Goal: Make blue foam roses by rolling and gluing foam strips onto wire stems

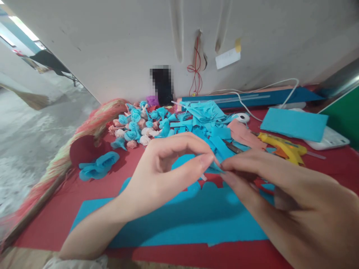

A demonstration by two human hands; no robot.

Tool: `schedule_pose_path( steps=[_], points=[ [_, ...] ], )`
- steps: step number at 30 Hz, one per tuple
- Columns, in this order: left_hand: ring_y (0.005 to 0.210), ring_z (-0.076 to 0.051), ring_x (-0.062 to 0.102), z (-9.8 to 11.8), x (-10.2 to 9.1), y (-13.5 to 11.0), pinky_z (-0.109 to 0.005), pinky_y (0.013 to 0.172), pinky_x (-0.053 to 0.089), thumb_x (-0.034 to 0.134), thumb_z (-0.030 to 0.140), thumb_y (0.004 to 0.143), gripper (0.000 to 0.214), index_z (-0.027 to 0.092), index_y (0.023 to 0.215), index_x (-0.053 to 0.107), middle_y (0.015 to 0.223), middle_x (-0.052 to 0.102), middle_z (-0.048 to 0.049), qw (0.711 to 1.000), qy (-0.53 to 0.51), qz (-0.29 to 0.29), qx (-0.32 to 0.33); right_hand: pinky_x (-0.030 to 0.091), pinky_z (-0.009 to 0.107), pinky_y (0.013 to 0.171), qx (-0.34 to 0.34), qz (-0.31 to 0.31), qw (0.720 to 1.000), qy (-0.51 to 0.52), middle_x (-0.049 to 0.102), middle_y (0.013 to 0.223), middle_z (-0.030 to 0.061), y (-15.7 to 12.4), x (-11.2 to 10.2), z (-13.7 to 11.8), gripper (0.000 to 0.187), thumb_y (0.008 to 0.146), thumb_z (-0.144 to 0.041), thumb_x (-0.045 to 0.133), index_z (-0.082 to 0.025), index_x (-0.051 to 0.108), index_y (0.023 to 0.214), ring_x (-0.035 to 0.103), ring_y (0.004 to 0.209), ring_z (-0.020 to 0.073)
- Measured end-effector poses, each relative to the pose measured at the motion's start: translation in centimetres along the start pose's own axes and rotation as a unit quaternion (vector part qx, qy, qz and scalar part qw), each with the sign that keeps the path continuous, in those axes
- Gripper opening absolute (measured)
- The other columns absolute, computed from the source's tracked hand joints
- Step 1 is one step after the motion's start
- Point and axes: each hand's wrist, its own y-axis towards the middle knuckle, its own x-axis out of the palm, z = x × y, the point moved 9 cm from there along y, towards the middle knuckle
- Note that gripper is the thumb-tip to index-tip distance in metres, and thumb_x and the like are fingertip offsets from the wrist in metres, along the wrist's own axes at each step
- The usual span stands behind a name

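Between the fingertips of both hands is a small piece of blue crepe paper (215,167), mostly hidden by the fingers. My left hand (165,172) pinches it between thumb and forefinger. From the other side, my right hand (269,190) pinches the same piece with thumb and forefinger. Below the hands lies a long blue paper strip (185,220), with rounded blue cutouts along its far edge. Behind my left wrist, a blue paper flower (98,165) rests on the red tabletop (47,224).
Small blue, pink and white paper roses (134,127) are heaped behind the hands, next to blue paper scraps (206,114). A yellow glue gun (286,147) and a folded blue paper stack (294,123) are at right. A broom (56,168) leans along the table's left edge.
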Motion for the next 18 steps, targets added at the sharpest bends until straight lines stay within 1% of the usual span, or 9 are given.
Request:
schedule_pose_path(
  steps=[3,8,10,13,15,18],
  points=[
    [0.069,-0.015,0.059,0.1,0.02,-0.03,-0.027,0.065,0.05,0.059,0.022,0.08,0.015,0.022,0.067,0.066,0.068,0.064,0.0,1.0,0.001,-0.001,0.001,0.052,0.016,0.053,0.002,-0.019,1.0,-0.007,0.069,0.07,-0.0099,0.35,0.23,-0.02,0.014,0.078,-0.021,0.054,-0.031,0.062,0.073,0.065,0.058,0.0122],
    [0.07,-0.015,0.058,0.0,0.27,0.08,-0.026,0.064,0.049,0.058,0.022,0.081,0.016,0.021,0.067,0.065,0.067,0.062,0.0003,1.0,-0.005,-0.01,0.0,0.051,0.017,0.048,-0.003,-0.032,0.999,-0.02,0.067,0.064,-0.0084,0.33,0.0,-0.11,0.016,0.077,-0.017,0.054,-0.029,0.063,0.073,0.062,0.05,0.0119],
    [0.071,-0.014,0.057,0.02,0.34,0.13,-0.026,0.064,0.048,0.057,0.022,0.082,0.016,0.02,0.068,0.064,0.068,0.061,0.0,1.0,-0.009,-0.014,0.002,0.05,0.017,0.046,-0.01,-0.022,1.0,-0.01,0.066,0.061,-0.0079,0.12,-0.32,-0.15,0.016,0.078,-0.018,0.052,-0.029,0.062,0.071,0.061,0.049,0.012],
    [0.07,-0.013,0.056,0.11,0.49,0.19,-0.024,0.064,0.048,0.056,0.022,0.083,0.017,0.018,0.068,0.064,0.068,0.06,-0.0002,1.0,-0.018,-0.022,0.001,0.05,0.016,0.047,-0.008,-0.023,1.0,-0.001,0.065,0.062,-0.0077,-0.15,-0.3,0.08,0.017,0.079,-0.018,0.051,-0.028,0.063,0.072,0.06,0.049,0.0111],
    [0.069,-0.012,0.056,0.22,0.65,0.19,-0.023,0.064,0.048,0.059,0.019,0.08,0.013,0.017,0.068,0.063,0.068,0.059,0.0002,0.999,-0.027,-0.031,0.001,0.05,0.015,0.048,-0.005,-0.026,1.0,-0.002,0.065,0.062,-0.0076,-0.16,-0.07,0.23,0.017,0.078,-0.017,0.051,-0.028,0.064,0.074,0.06,0.048,0.0103],
    [0.072,-0.011,0.057,0.47,0.97,0.08,-0.021,0.069,0.049,0.063,0.012,0.075,0.005,0.017,0.073,0.063,0.072,0.06,0.0011,0.998,-0.033,-0.051,0.011,0.048,0.016,0.044,0.0,-0.035,0.999,0.013,0.063,0.059,-0.0073,0.14,0.37,0.19,0.017,0.08,-0.018,0.05,-0.028,0.062,0.074,0.057,0.045,0.0102]
  ],
)
